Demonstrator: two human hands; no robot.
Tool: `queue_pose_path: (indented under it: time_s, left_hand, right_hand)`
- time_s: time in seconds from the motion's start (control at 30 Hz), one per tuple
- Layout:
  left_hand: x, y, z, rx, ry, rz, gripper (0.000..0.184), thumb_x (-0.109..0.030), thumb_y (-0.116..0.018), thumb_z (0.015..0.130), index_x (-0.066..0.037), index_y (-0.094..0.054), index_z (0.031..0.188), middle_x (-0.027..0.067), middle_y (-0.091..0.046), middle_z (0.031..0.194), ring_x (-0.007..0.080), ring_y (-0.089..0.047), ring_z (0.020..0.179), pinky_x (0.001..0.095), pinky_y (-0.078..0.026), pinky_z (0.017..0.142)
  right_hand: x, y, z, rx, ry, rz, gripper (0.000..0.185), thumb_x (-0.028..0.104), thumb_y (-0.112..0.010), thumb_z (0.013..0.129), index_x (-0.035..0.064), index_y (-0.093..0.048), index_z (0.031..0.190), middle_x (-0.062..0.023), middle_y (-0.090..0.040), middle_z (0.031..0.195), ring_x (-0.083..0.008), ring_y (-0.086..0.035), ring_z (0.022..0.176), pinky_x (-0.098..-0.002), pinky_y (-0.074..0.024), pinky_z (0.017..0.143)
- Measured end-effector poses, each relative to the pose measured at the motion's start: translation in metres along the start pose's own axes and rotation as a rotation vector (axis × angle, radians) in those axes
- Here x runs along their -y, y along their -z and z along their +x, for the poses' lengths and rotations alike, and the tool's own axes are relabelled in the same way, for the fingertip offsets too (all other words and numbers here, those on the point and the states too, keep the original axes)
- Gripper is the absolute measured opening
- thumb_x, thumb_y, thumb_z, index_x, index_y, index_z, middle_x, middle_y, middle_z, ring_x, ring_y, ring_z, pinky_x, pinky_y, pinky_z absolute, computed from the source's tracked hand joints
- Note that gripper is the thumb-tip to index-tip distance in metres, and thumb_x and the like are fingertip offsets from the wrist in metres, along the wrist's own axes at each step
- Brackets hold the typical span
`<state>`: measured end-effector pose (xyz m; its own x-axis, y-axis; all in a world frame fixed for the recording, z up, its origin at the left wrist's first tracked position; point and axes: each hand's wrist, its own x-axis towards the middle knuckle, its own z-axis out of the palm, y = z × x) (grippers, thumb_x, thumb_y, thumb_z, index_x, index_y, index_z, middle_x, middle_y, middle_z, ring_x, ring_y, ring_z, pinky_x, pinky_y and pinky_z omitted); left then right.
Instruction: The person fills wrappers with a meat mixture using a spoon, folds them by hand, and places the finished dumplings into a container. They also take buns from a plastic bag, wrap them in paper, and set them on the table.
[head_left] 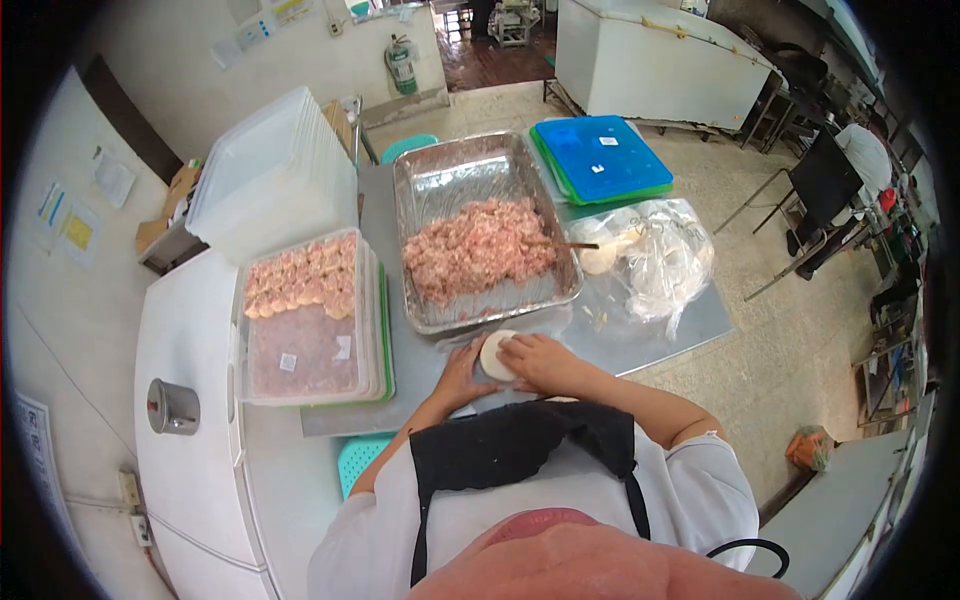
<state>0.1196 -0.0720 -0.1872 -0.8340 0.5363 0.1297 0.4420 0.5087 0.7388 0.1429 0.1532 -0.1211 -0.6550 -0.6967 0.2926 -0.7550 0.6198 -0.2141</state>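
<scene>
A round, pale dough wrapper [492, 357], possibly a stack of them, is between my two hands at the table's near edge. My left hand [461, 377] curls around its left side. From the right, my right hand [543, 364] presses bent fingers onto its edge. Just beyond them, a metal tray [440, 165] holds a mound of raw minced meat [480, 250]. A thin utensil handle [575, 245] sticks out over the tray's right side. Clear plastic under my hands is partly hidden. A plastic bag [670, 265] of pale dough rounds lies to the right.
At left, a clear container [305, 355] holds rows of filled dumplings, with stacked clear bins [265, 170] behind. Blue and green lids [605, 160] lie at the back right. A metal pot [174, 407] sits on a white surface. Another person [862, 160] is near a black chair [825, 180].
</scene>
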Motion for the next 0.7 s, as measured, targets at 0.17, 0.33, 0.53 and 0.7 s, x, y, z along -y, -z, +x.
queue_pose_path:
  time_s: [0.17, 0.33, 0.53, 0.7]
  left_hand:
    - [0.015, 0.014, -0.030, 0.006, 0.080, 0.429, 0.088, -0.045, -0.080, 0.063, -0.015, -0.045, 0.137, 0.0149, -0.044, 0.141, 0.0354, -0.039, 0.129, 0.0464, -0.029, 0.105]
    - [-0.029, 0.029, -0.025, -0.009, 0.149, 0.366, 0.086, -0.045, -0.080, 0.064, -0.014, -0.046, 0.136, 0.0160, -0.043, 0.141, 0.0351, -0.039, 0.129, 0.0480, -0.029, 0.105]
    - [-0.049, -0.014, 0.011, -0.135, 0.133, -0.026, 0.102, -0.040, -0.087, 0.059, -0.005, -0.037, 0.140, 0.0211, -0.044, 0.136, 0.0377, -0.041, 0.128, 0.0421, -0.033, 0.107]
    - [-0.052, -0.018, 0.011, -0.096, 0.197, -0.012, 0.105, -0.039, -0.088, 0.058, -0.003, -0.035, 0.140, 0.0215, -0.045, 0.134, 0.0359, -0.041, 0.129, 0.0409, -0.034, 0.107]
  right_hand:
    - [-0.020, 0.009, 0.008, 0.067, 0.129, 0.120, 0.060, 0.026, -0.078, 0.066, 0.0026, -0.054, 0.116, -0.0125, -0.052, 0.115, -0.0294, -0.051, 0.109, -0.0396, -0.0438, 0.091]
    - [-0.046, -0.001, -0.004, -0.017, 0.113, 0.414, 0.058, 0.032, -0.075, 0.074, 0.0034, -0.055, 0.120, -0.0175, -0.050, 0.124, -0.0343, -0.048, 0.116, -0.0410, -0.0415, 0.097]
    - [-0.080, -0.030, -0.022, 0.136, -0.077, 0.638, 0.079, 0.039, -0.071, 0.080, 0.0008, -0.035, 0.140, -0.0255, -0.048, 0.131, -0.0407, -0.049, 0.118, -0.0428, -0.0395, 0.101]
    - [-0.083, -0.045, -0.027, 0.157, -0.017, 0.716, 0.084, 0.039, -0.069, 0.082, -0.0042, -0.029, 0.142, -0.0297, -0.046, 0.133, -0.0412, -0.048, 0.121, -0.0427, -0.0379, 0.103]
